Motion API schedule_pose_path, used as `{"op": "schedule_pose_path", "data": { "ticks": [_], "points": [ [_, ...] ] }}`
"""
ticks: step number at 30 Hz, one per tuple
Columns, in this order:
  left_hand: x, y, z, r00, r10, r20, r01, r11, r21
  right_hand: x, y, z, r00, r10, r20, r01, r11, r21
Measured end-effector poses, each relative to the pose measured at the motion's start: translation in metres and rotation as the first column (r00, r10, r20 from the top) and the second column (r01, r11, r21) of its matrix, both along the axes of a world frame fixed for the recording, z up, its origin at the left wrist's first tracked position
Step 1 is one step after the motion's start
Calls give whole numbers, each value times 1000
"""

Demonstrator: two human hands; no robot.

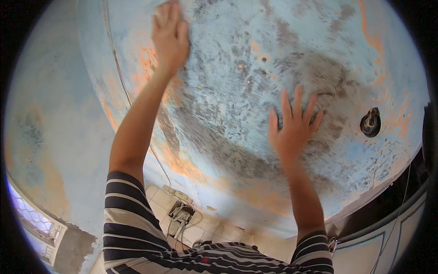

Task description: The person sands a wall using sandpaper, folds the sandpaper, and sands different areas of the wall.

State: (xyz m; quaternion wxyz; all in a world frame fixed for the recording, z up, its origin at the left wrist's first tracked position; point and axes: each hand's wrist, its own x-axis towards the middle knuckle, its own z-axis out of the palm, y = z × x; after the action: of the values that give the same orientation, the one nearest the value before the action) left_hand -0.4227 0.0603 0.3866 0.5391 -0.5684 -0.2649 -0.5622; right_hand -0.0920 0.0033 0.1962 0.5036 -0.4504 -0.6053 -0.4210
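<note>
My left hand (pixel 169 39) reaches high on a worn wall (pixel 232 91) of pale blue paint, with dark scuffed patches and orange showing through. Its fingers are smeared by motion, and whether anything lies under them is hidden. Lower and to the right, my right hand (pixel 294 128) is at the dark patch with its fingers spread, holding nothing. Both arms stretch upward from black-and-white striped sleeves.
Right of my right hand, a dark oval fitting (pixel 370 122) is set in the wall. A thin cable (pixel 119 68) runs down the left side to a socket strip (pixel 178 194) by the tiled floor (pixel 162 201). A barred window (pixel 34 214) is at lower left.
</note>
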Motion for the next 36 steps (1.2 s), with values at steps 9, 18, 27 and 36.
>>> {"op": "schedule_pose_path", "data": {
  "ticks": [9,18,27,36],
  "points": [
    [-117,-6,40,981,195,10,-193,977,-86,-82,35,187,984,171,43,-176,924,340],
    [-69,-8,35,661,79,-746,-292,943,-158,-96,28,198,995,-40,92,4,933,360],
    [-87,-9,35,774,57,-631,-221,958,-184,-99,26,196,993,-91,79,57,932,358],
    [-134,-3,118,977,204,57,-186,956,-226,-101,31,195,994,-67,87,29,924,381]
  ]
}}
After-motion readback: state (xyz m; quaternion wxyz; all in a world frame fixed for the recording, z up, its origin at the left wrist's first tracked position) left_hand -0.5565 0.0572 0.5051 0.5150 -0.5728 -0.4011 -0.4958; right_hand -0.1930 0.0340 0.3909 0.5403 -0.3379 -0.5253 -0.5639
